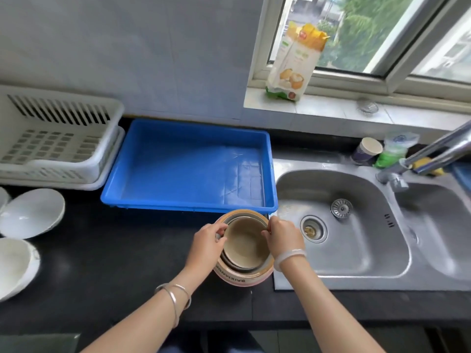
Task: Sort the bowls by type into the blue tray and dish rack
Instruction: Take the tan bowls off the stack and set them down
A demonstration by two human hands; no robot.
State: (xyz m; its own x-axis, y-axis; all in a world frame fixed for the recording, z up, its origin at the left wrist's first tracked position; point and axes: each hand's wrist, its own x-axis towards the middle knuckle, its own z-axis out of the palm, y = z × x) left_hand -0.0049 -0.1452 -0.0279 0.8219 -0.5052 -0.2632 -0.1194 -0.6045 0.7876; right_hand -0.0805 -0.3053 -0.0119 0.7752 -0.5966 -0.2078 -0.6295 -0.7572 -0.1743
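A stack of paper bowls (pixel 243 244), nested tan ones inside a printed outer one, stands on the black worktop (pixel 114 263) just in front of the near right corner of the blue tray (pixel 188 206). Both hands grip it. The left hand (pixel 207 240) curls its fingers over the rim on one side, and the right hand (pixel 283 236) pinches the inner rim on the other. White bowls (pixel 31 212) lie left of the tray, nearer the person. The dish rack (pixel 51 138) sits just left of the tray, the sink (pixel 356 250) just right.
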